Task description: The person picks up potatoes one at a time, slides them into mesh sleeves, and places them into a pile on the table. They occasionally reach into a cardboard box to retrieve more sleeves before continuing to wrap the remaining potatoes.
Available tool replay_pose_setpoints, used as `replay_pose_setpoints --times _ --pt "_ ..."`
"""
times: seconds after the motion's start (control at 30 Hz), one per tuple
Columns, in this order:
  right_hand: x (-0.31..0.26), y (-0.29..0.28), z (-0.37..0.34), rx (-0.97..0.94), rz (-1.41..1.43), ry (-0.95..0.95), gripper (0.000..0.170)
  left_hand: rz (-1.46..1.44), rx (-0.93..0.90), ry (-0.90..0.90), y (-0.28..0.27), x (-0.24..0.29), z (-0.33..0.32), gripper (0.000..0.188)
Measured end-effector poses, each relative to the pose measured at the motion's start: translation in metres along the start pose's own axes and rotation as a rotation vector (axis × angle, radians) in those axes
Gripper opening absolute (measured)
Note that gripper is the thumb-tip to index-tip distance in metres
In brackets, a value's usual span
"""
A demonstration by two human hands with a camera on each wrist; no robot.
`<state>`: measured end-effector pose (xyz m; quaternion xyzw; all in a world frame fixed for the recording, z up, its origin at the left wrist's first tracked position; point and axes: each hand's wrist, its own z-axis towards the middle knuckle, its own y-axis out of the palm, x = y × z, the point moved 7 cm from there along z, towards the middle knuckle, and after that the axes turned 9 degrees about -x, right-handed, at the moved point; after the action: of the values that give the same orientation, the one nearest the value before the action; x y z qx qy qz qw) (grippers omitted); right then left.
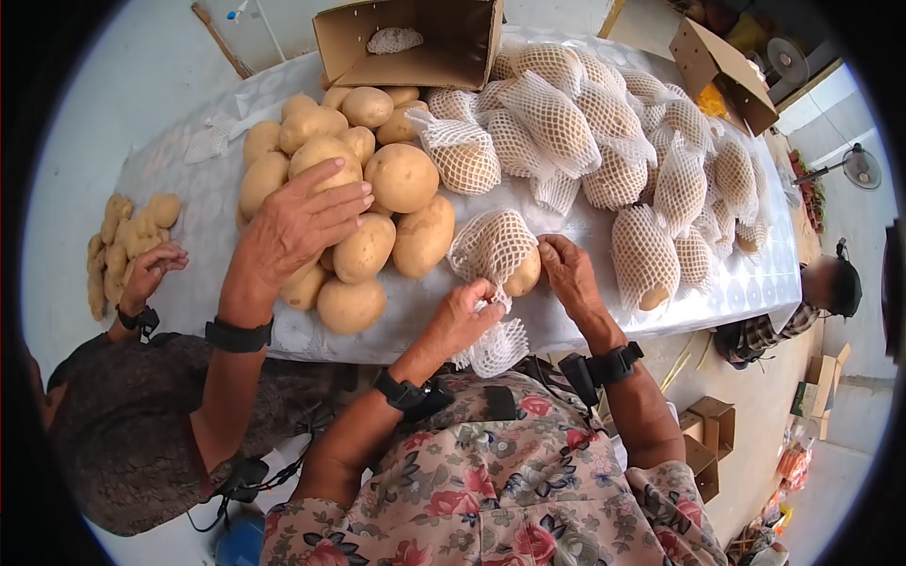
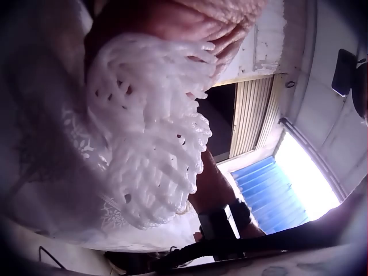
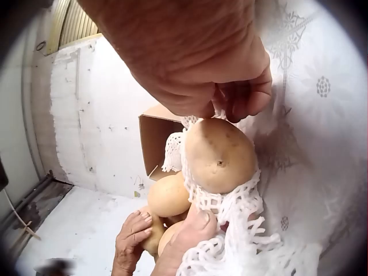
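Note:
A potato [image 1: 522, 272] lies partly inside a white foam net sleeve [image 1: 491, 241] near the table's front edge, its right end bare. My left hand [image 1: 453, 325] grips the sleeve at the potato's near side, and a bunched length of white foam net [image 2: 152, 155] hangs below its fingers. With curled fingers my right hand [image 1: 571, 274] pinches the sleeve's edge at the potato's bare end. In the right wrist view, the right hand [image 3: 201, 63] is right above the bare potato [image 3: 221, 158], and net wraps its lower side.
Bare potatoes [image 1: 363, 247] are heaped on the left, where another person's hand [image 1: 293, 222] rests on one. Many net-wrapped potatoes [image 1: 547, 123] pile up at the back and right. A cardboard box [image 1: 406, 47] stands behind. Smaller potatoes [image 1: 132, 236] lie far left beside another hand [image 1: 151, 269].

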<state>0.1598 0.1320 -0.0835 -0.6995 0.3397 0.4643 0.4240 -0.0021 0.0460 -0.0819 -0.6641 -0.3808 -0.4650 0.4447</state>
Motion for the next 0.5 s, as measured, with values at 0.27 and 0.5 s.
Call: replay_pose_setpoints --times 0.27,0.5 --pt "-0.011 0.003 -0.005 -0.044 -0.06 -0.065 0.012 -0.077 0.067 -0.061 -0.007 0.005 -0.002 0.026" --pt "-0.025 0.006 0.001 -0.176 -0.09 -0.032 0.019 -0.188 0.129 -0.027 -0.009 -0.01 -0.005 0.028"
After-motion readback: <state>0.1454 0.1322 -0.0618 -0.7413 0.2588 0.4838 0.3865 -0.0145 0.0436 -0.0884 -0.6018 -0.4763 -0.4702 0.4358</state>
